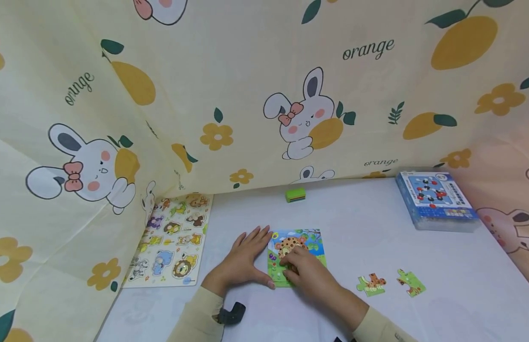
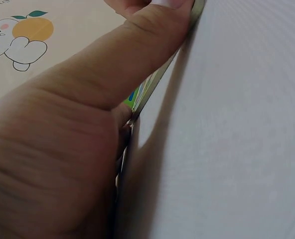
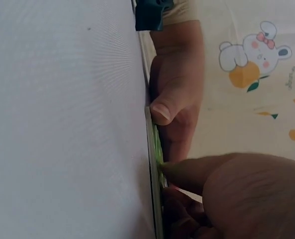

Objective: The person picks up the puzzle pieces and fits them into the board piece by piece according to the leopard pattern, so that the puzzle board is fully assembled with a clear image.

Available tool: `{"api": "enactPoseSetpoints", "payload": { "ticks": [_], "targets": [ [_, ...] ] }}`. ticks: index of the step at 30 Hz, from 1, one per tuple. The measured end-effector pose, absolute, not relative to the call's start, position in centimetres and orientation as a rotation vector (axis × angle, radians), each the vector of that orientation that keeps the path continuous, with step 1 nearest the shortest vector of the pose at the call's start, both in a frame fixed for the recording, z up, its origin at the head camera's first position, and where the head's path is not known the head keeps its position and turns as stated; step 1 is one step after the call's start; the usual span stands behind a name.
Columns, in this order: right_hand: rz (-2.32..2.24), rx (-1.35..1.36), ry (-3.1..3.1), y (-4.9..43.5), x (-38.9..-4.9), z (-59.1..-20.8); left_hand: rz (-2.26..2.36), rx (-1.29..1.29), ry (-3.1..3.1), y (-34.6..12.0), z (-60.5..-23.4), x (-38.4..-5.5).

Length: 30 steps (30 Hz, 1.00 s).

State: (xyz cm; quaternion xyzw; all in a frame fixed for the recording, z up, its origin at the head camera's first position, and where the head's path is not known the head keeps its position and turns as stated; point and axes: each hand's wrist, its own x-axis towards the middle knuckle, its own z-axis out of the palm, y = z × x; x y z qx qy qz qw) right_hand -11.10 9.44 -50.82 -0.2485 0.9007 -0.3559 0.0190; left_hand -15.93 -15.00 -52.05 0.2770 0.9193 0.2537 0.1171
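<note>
A small jigsaw puzzle board (image 1: pixel 271 280) with a spotted cartoon animal on grass lies flat on the table. My left hand (image 1: pixel 246 256) rests along its left side, fingers extended and thumb at the lower left corner; in the left wrist view the thumb (image 2: pixel 137 45) reaches to the board's edge. Over the middle of the puzzle my right hand (image 1: pixel 307 273) has bent fingers, thumb and fingertips at its surface. The right wrist view has the right thumb (image 3: pixel 187 169) touching the green part of the board. Whether a piece is between these fingers, I cannot tell.
Two loose puzzle pieces, one spotted (image 1: pixel 371 285) and one mostly green (image 1: pixel 411 283), lie to the right. A boxed set (image 1: pixel 437 202) sits at the back right. Behind the board is a small green block (image 1: pixel 296 195). An animal picture board (image 1: pixel 174 247) lies left, partly under the printed curtain (image 1: pixel 247 95).
</note>
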Motion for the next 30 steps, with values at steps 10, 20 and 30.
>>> {"api": "enactPoseSetpoints", "payload": {
  "ticks": [10, 20, 30],
  "targets": [
    [-0.899, -0.955, 2.800, 9.9, -10.2, -50.4, 0.753, 0.825, 2.686, -15.2, -52.5, -16.0],
    [-0.824, -0.986, 2.836, 10.4, -9.8, -50.1, 0.746, 0.819, 2.687, -15.0, -51.9, -16.0],
    [-1.237, -0.895, 2.596, 13.0, -9.4, -50.4, 0.751, 0.804, 2.684, -15.0, -52.1, -16.0]
  ]
}}
